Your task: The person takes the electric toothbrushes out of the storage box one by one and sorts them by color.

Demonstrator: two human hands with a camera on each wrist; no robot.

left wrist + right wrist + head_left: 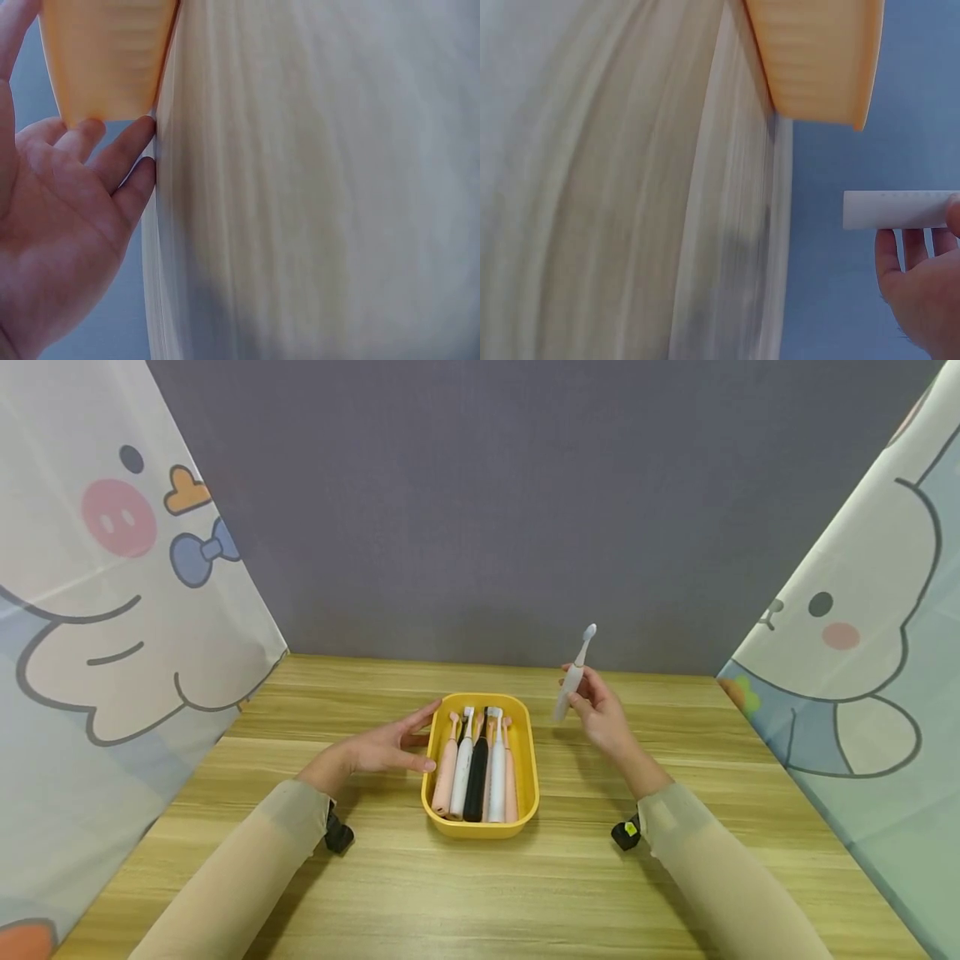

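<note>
Between finger and thumb, my right hand [602, 710] pinches a white electric toothbrush [573, 680], raised above the table with its brush head up. In the right wrist view the white handle [896, 209] of that toothbrush lies across the fingers. A yellow rectangular tray [533, 760] stands on the table, holding several electric toothbrushes side by side: pink, white and a black toothbrush [477, 777]. My left hand [386, 747] is spread at the tray's left side, thumb tip at the rim. Seen from the left wrist, its fingertips touch the tray's outer wall [112, 60].
The wood-grain table [360, 893] reaches back to a grey panel [480, 510]. Cartoon-printed curtains [75, 610] hang on both sides. Each wrist carries a small black camera mount, one at the left cuff [339, 833] and one at the right.
</note>
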